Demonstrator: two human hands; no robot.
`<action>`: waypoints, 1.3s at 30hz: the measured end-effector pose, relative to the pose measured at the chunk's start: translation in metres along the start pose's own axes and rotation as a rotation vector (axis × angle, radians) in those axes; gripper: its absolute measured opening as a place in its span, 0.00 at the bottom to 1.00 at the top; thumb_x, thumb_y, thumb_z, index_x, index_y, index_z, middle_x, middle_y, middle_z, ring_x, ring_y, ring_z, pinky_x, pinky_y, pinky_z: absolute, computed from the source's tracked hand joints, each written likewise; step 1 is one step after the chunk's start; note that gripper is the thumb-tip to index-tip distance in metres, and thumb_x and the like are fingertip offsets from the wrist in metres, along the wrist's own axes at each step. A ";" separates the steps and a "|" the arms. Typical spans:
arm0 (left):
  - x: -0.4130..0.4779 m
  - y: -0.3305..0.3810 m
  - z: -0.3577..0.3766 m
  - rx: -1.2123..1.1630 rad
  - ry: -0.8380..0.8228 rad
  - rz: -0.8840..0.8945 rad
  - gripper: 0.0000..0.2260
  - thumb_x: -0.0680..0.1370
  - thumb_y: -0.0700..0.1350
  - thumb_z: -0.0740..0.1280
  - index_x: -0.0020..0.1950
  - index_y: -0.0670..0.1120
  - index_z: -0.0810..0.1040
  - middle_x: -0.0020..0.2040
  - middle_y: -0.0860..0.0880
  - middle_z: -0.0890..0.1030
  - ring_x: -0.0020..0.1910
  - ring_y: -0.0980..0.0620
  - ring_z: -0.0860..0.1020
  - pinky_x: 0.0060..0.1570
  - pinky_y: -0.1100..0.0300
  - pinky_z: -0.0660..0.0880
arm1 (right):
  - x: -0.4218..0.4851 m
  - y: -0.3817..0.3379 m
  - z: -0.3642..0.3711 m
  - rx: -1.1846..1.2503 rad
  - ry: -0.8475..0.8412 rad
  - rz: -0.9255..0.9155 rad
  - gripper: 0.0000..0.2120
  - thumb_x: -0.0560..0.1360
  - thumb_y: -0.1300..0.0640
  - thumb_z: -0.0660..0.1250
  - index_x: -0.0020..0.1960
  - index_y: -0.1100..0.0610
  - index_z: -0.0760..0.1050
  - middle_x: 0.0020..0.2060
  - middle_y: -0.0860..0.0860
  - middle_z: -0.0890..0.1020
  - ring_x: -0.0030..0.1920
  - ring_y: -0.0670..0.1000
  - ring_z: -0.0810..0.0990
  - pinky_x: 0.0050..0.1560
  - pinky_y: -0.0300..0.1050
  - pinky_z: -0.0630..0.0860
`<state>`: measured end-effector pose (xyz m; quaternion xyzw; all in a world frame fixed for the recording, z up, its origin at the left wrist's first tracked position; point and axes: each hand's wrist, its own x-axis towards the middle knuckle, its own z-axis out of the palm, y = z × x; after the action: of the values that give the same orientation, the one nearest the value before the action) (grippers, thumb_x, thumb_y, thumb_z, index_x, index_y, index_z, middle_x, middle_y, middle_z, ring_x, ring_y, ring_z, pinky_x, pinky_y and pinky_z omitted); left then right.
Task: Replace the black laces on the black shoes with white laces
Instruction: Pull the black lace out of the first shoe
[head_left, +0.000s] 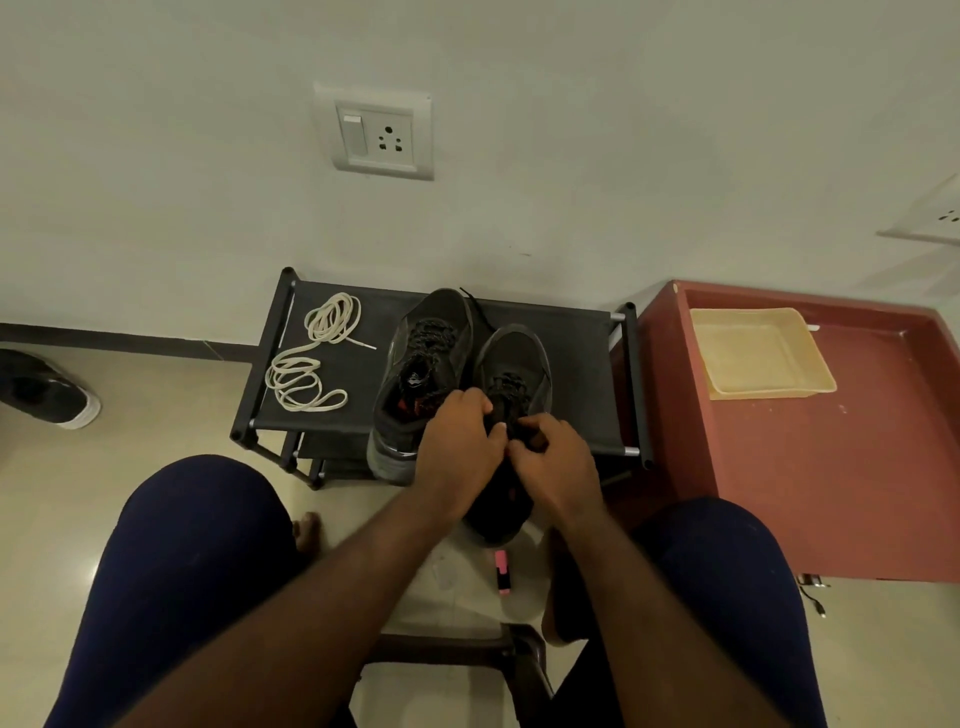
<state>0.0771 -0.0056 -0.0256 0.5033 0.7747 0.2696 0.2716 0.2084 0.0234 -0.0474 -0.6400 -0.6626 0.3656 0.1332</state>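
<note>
While both hands (511, 452) grip pinching black lace, right shoe (511, 384) matte black; white laces (311, 358) coiled.

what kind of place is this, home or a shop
Most likely a room in a home, not a shop. A low black shoe rack stands against a plain wall with a switch and socket plate, the floor is tiled, and a red cabinet beside the rack holds a yellow tray.

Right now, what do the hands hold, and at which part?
Both hands, left and right, pinch the black lace at the upper eyelets of the right shoe.
</note>
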 end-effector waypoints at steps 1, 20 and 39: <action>0.001 -0.003 -0.001 0.029 -0.012 0.021 0.11 0.76 0.48 0.70 0.55 0.45 0.77 0.52 0.48 0.77 0.51 0.49 0.77 0.52 0.57 0.73 | 0.001 -0.001 -0.002 0.040 0.005 -0.006 0.17 0.68 0.39 0.65 0.53 0.45 0.80 0.49 0.46 0.80 0.49 0.48 0.79 0.54 0.53 0.79; -0.035 -0.023 0.028 -0.313 0.135 -0.111 0.10 0.78 0.39 0.66 0.58 0.44 0.75 0.51 0.53 0.78 0.50 0.56 0.75 0.47 0.65 0.68 | 0.043 -0.020 -0.007 -0.319 -0.010 -0.547 0.11 0.78 0.61 0.66 0.59 0.55 0.81 0.51 0.52 0.74 0.52 0.51 0.74 0.46 0.48 0.76; -0.033 -0.026 0.037 -0.140 0.136 -0.024 0.16 0.73 0.36 0.69 0.61 0.43 0.79 0.53 0.47 0.77 0.53 0.49 0.76 0.55 0.59 0.74 | 0.053 -0.015 -0.022 0.047 0.050 -0.192 0.06 0.78 0.56 0.69 0.43 0.48 0.78 0.39 0.42 0.82 0.42 0.41 0.80 0.43 0.38 0.75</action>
<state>0.0970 -0.0397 -0.0649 0.4545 0.7765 0.3534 0.2562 0.2039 0.0819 -0.0376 -0.5793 -0.7085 0.3505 0.1989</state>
